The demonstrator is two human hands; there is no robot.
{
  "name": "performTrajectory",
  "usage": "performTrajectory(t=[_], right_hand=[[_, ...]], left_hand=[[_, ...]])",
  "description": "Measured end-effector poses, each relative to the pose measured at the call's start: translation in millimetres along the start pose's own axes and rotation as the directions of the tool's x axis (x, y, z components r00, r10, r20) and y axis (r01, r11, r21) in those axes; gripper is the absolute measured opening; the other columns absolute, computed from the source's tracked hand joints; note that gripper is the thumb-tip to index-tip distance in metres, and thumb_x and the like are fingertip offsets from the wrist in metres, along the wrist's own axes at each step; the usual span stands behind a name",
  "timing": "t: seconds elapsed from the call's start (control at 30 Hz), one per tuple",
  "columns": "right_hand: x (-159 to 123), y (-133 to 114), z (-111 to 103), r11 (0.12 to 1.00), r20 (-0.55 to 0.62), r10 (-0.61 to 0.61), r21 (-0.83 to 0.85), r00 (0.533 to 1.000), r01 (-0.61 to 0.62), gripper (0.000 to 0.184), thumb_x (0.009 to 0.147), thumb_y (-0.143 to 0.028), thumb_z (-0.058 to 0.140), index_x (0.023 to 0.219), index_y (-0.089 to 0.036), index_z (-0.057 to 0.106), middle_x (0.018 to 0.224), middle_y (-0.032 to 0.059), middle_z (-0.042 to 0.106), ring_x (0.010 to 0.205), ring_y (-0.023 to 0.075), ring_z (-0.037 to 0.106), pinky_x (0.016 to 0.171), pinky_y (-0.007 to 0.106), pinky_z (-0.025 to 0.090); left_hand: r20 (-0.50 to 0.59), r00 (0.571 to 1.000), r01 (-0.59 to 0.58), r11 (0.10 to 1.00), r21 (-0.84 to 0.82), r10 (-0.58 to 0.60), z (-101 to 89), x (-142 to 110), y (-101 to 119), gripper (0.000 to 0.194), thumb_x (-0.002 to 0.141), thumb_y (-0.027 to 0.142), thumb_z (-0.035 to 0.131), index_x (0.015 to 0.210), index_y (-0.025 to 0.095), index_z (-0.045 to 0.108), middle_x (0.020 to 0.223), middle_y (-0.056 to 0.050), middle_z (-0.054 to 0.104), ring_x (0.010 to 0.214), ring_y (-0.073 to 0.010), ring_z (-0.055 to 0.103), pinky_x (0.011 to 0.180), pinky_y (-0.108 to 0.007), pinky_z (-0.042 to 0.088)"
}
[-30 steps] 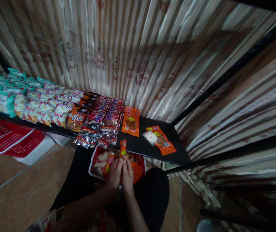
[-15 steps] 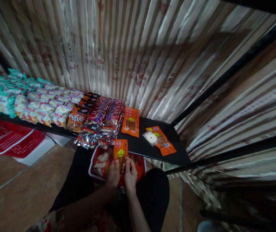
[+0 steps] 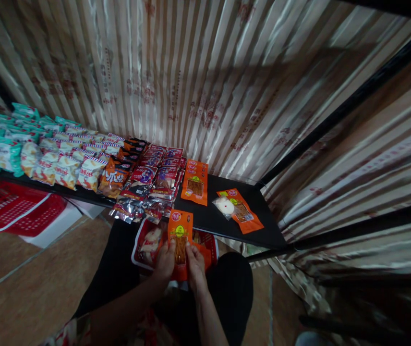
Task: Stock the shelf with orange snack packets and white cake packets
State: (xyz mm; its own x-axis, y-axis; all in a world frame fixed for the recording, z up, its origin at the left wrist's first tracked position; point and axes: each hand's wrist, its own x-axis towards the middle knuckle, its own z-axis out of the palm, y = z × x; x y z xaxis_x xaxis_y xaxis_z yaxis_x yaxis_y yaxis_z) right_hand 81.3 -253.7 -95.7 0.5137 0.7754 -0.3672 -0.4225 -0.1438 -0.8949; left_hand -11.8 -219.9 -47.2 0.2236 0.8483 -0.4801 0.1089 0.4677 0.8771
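Observation:
An orange snack packet (image 3: 180, 230) with a yellow label and a see-through window is held upright over a red basket (image 3: 139, 240). My left hand (image 3: 164, 261) grips its left edge, and my right hand (image 3: 195, 262) grips the right one. Inside the basket, beneath the packet, are white-and-red packs (image 3: 151, 240) and more orange packaging. On the black shelf just beyond, another orange packet (image 3: 195, 182) lies flat beside rows of dark red packets (image 3: 165, 175). Farther right, a third orange packet (image 3: 245, 211) has a round white item in clear wrap (image 3: 224, 205) resting against its left side.
Several teal bags (image 3: 9, 151), white snack bags (image 3: 66, 170) and orange-black bags (image 3: 114, 175) fill the shelf's left part. A red basket (image 3: 18, 206) stands below it. Black frame bars (image 3: 320, 129) and a striped curtain (image 3: 205, 72) enclose the back and right.
My hands have moved apart to the packet's two side edges, so more of its front window shows. The packet sits a little lower and flatter. The shelf goods have not moved.

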Motion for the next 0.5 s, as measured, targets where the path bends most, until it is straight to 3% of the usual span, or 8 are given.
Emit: performTrajectory(t=[0.1,0.27,0.5], right_hand=[[-4,-1,-3,0.995,-0.062,-0.087,-0.059,0.994,0.083,0.042,0.06,-0.057,0.066,0.071,-0.018,0.057,0.06,-0.0008,0.063,0.051,0.0135,0.057,0.05,0.024,0.046],[-8,-9,-11,0.926,-0.135,-0.285,-0.294,0.949,0.236,0.039,0.07,-0.054,0.058,0.081,-0.017,0.06,0.073,0.0018,0.065,0.066,0.0157,0.06,0.059,0.024,0.049],[-14,-21,-11,0.864,-0.157,-0.353,-0.433,0.922,0.257,0.05,0.074,-0.055,0.05,0.102,-0.015,0.057,0.097,0.0088,0.066,0.088,0.0217,0.062,0.074,0.029,0.05]], left_hand=[[0.049,0.999,-0.016,1.0,0.021,0.015,-2.3,-1,6,0.039,0.09,0.029,0.027,0.106,0.011,0.057,0.109,-0.012,0.065,0.095,-0.0184,0.062,0.081,-0.025,0.047],[0.053,0.997,-0.066,0.99,0.127,0.06,-2.6,0,6,0.037,0.09,0.029,0.029,0.103,0.013,0.06,0.103,-0.009,0.068,0.097,-0.017,0.061,0.084,-0.023,0.045],[-0.002,0.997,-0.077,0.939,0.336,0.082,-1.8,12,4,0.034,0.088,0.03,0.036,0.103,0.013,0.062,0.102,-0.008,0.068,0.094,-0.0167,0.062,0.081,-0.021,0.044]])
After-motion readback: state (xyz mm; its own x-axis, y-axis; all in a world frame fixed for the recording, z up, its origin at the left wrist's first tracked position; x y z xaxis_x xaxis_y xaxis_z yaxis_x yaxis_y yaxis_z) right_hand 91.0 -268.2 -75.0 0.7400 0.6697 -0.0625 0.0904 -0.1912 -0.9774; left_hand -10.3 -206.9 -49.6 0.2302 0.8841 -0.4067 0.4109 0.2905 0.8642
